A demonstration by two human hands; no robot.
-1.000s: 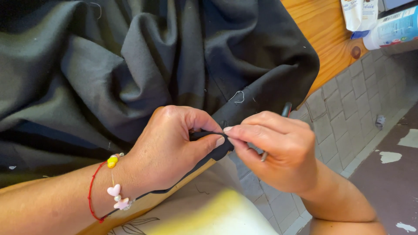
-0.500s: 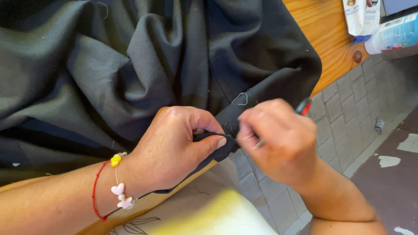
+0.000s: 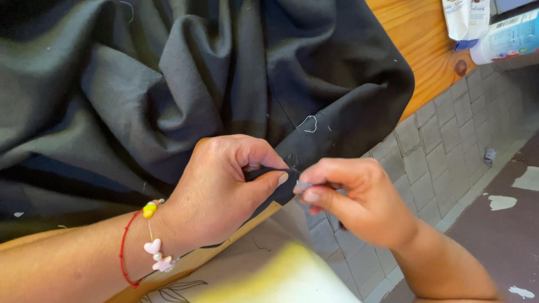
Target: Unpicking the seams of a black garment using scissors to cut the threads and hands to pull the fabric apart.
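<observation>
1. The left hand is closed in a pinch, thumb and forefinger pressed together on the lower edge of the dark fabric, where the cloth hangs over the edge of the wooden table; the right hand is closed too, its fingertips meeting just beside the left thumb, on or touching the same edge; something slim seems held in it, a dark tip showing below the fingers, but what it is I cannot tell.

2. Judging from how close the two pinches sit, the risk lies in the narrow bit of cloth between them; a small tool worked there could slip towards the left thumb if the fabric gives suddenly; a pull too sharp could tear the weave or pucker the edge; if the left pinch loosens, the weight of the hanging cloth could drag the edge out of reach.

3. On the left wrist sits a red string bracelet with a yellow bead and pale heart charms; below the hands lies a pale cloth with a yellowish patch.

4. Just above the hands a loose white thread lies curled on the fabric, apart from both hands; more specks of lint dot the folds.

5. Further off, the fabric lies bunched in deep folds over most of the table; at the far right corner stand white containers; to the right, below the table, runs a grey tiled wall down to a dark floor with pale patches.
</observation>
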